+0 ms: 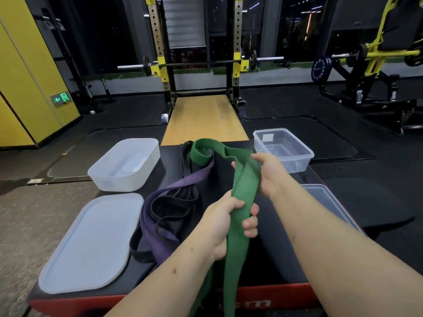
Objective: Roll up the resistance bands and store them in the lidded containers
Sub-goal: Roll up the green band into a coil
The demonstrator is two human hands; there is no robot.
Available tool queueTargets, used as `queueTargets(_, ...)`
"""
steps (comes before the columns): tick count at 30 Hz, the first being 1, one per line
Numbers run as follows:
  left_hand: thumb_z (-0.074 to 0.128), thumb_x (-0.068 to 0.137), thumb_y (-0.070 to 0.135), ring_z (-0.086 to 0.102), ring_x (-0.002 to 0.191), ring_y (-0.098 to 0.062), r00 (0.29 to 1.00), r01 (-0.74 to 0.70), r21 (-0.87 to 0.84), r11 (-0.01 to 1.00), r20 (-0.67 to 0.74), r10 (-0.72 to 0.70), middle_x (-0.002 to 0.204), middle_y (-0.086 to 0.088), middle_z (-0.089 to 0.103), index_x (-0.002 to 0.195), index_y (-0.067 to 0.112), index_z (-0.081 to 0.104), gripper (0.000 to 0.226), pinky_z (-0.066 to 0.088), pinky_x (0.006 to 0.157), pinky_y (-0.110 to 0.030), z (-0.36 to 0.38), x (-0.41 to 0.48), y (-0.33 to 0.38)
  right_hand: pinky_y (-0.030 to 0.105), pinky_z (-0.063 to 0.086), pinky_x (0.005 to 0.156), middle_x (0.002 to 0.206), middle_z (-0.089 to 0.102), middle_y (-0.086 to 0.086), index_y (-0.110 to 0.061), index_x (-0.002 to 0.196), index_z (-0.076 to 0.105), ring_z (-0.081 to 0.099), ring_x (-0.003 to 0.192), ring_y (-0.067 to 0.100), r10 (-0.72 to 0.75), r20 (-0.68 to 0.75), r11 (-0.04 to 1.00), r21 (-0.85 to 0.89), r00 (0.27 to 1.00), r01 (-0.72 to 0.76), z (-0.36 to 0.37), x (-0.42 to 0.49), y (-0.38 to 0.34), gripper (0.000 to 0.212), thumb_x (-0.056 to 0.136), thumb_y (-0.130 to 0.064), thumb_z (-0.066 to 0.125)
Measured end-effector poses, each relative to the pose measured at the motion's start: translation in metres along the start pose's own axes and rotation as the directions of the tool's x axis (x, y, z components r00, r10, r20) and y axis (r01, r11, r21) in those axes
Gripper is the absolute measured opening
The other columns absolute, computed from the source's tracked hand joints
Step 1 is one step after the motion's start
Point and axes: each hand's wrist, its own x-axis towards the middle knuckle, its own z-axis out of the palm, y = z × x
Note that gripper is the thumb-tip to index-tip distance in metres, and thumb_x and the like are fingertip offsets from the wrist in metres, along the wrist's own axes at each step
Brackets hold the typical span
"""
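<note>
A wide green resistance band [238, 225] hangs doubled over the black box top. My left hand [226, 223] grips it low down, fingers curled round both layers. Higher up, my right hand [265, 173] pinches the same band near its far fold. A purple band [158, 234] and thin black bands [176, 207] lie tangled on the box to the left. A frosted container [124, 165] stands at the back left with its lid [91, 243] lying in front of it. A clear container [283, 148] stands at the back right, and its clear lid [329, 202] is partly hidden by my right forearm.
Everything rests on a black padded box with a red front edge [251, 300]. Beyond it stands a squat rack with a loaded barbell [201, 62] over a wooden platform [203, 120]. A yellow wall is at the left, a yellow machine at the far right.
</note>
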Motion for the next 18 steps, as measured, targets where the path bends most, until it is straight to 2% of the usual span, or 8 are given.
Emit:
queueTargets(4,0.034,0.09,0.004,0.035,0.047,-0.017,0.996,0.018,-0.065,0.998,0.091,-0.012,0.077,-0.013,0.048,0.113,0.016,0.056,0.034,0.031,0.047,-0.025,-0.01,-0.003,0.002,0.05,0.058,0.088,0.128,0.064,0.034,0.015,0.133,0.054,0.071,0.099,0.042,0.069,-0.034,0.965,0.256,0.997,-0.058,-0.01,0.026,0.006,0.042,0.102,-0.012,0.044)
queueTargets(6,0.033,0.09,0.005,0.036,0.047,-0.017,0.995,0.021,-0.067,0.998,0.097,-0.014,0.077,-0.013,0.047,0.115,0.017,0.054,0.035,0.032,0.047,-0.025,-0.015,0.001,0.006,0.051,0.055,0.096,0.127,0.064,0.033,0.017,0.132,0.052,0.07,0.101,0.043,0.095,-0.029,0.968,0.237,0.995,-0.085,-0.008,0.039,0.005,0.041,0.102,-0.008,0.041)
queueTargets(7,0.033,0.09,0.006,0.035,0.047,-0.016,0.996,0.02,-0.074,0.997,0.088,-0.014,0.077,-0.013,0.047,0.116,0.017,0.054,0.035,0.032,0.047,-0.025,-0.018,0.004,0.008,0.051,0.054,0.099,0.128,0.063,0.031,0.016,0.133,0.052,0.068,0.112,0.042,0.095,-0.026,0.976,0.198,0.995,-0.088,-0.007,0.045,0.004,0.04,0.102,-0.006,0.041)
queueTargets(9,0.034,0.089,0.007,0.034,0.048,-0.016,0.998,0.026,-0.099,0.995,0.067,-0.019,0.077,-0.012,0.047,0.119,0.016,0.058,0.039,0.031,0.047,-0.025,-0.024,0.012,0.013,0.05,0.056,0.098,0.139,0.059,0.028,0.012,0.136,0.053,0.06,0.13,0.04,0.075,-0.025,0.994,0.086,0.997,-0.072,-0.004,0.058,-0.001,0.041,0.101,-0.005,0.043)
queueTargets(10,0.035,0.089,0.008,0.034,0.049,-0.016,0.998,0.031,-0.105,0.994,0.056,-0.025,0.077,-0.012,0.047,0.12,0.015,0.06,0.04,0.03,0.047,-0.025,-0.027,0.017,0.016,0.049,0.058,0.095,0.142,0.058,0.027,0.01,0.137,0.053,0.06,0.129,0.038,0.054,-0.029,0.998,0.045,0.998,-0.052,-0.003,0.064,-0.005,0.041,0.1,-0.005,0.044)
queueTargets(12,0.037,0.089,0.008,0.035,0.052,-0.018,0.999,0.043,-0.079,0.996,0.014,-0.042,0.079,-0.013,0.048,0.12,0.014,0.059,0.038,0.029,0.049,-0.026,-0.033,0.025,0.017,0.047,0.06,0.09,0.133,0.065,0.024,0.006,0.135,0.056,0.068,0.11,0.034,0.011,-0.035,1.0,-0.026,0.999,-0.012,0.001,0.077,-0.018,0.038,0.101,-0.005,0.044)
queueTargets(15,0.039,0.093,0.004,0.044,0.057,-0.023,0.992,0.054,0.027,0.998,-0.113,-0.051,0.083,-0.018,0.055,0.119,0.007,0.056,0.032,0.036,0.052,-0.03,-0.037,0.044,0.015,0.037,0.057,0.069,0.096,0.07,0.011,-0.002,0.133,0.06,0.067,0.079,0.024,-0.117,-0.021,0.979,-0.172,0.993,0.112,0.018,0.098,-0.042,0.04,0.099,0.002,0.04)
queueTargets(18,0.041,0.101,0.003,0.059,0.067,-0.031,0.98,-0.025,0.12,0.992,-0.192,0.048,0.089,-0.024,0.061,0.127,-0.002,0.051,0.029,0.052,0.058,-0.04,-0.033,0.071,0.024,0.031,0.053,0.059,0.084,0.065,0.009,-0.009,0.129,0.067,0.06,0.069,0.022,-0.307,0.04,0.895,-0.327,0.951,0.303,0.054,0.119,-0.066,0.048,0.095,0.009,0.038)
